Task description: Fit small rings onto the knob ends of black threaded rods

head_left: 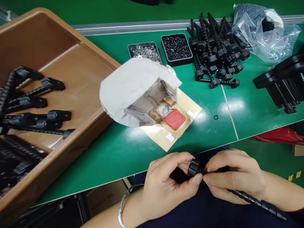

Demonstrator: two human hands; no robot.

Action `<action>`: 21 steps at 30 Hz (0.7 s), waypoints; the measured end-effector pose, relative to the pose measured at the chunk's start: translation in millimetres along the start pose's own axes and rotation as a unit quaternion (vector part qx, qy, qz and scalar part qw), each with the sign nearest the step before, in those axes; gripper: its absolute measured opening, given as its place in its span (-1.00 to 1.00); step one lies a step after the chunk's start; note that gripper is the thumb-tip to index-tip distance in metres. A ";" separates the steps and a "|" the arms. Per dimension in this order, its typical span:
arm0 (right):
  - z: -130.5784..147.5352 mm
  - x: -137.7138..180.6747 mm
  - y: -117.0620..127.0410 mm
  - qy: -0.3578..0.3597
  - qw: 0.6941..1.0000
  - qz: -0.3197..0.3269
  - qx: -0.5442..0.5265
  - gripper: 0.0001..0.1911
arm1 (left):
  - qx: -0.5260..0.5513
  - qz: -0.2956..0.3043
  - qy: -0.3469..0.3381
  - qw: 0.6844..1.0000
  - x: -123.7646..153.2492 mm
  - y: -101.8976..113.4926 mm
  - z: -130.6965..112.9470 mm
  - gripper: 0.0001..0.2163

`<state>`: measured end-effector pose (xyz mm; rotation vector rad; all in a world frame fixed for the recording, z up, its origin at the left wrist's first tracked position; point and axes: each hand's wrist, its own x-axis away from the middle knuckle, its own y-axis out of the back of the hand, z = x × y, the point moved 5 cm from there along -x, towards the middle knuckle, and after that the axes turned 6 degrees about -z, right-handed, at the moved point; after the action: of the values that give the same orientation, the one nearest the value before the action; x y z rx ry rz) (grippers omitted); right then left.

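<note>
My left hand (166,183) pinches the round knob end of a black threaded rod (256,201) at the near table edge. My right hand (234,177) grips the same rod just behind the knob (194,167). The rod's ribbed shaft runs out to the lower right past my right wrist. Both hands are over my lap, just off the green table (118,152). A silver bracelet (123,202) circles my left wrist.
A brown tray (78,79) at left holds several black assembled parts. A white wrapped block (135,88) stands on a tan pad with a red square (175,119). Two small trays of washers (144,51) and screws (176,47), a pile of black rods (213,47), a plastic bag (263,31) and a small O-ring (215,117) lie beyond.
</note>
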<state>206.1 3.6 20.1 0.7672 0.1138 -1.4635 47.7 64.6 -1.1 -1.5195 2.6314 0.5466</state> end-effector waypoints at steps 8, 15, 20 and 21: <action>-16.3 3.0 -17.5 -0.083 0.977 -0.082 -0.178 -0.88 | -0.018 -0.066 0.006 0.998 5.5 6.0 -2.9 -0.84; -26.4 5.0 3.0 -0.129 0.959 0.029 -0.250 -0.58 | -0.062 -0.129 0.024 0.989 10.4 17.4 -4.3 -0.86; -32.6 3.6 75.9 -0.131 0.984 -0.097 -0.072 -0.81 | -0.269 -0.173 -0.075 0.944 10.3 31.7 -15.8 -0.86; -27.7 -1.7 78.0 -0.098 0.991 -0.094 -0.010 -0.83 | -0.304 -0.163 -0.097 0.934 6.5 31.0 -19.0 -0.87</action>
<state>287.7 13.4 30.7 0.6052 0.0513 -1.7061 20.4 67.0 23.8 -1.8663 2.0877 1.4818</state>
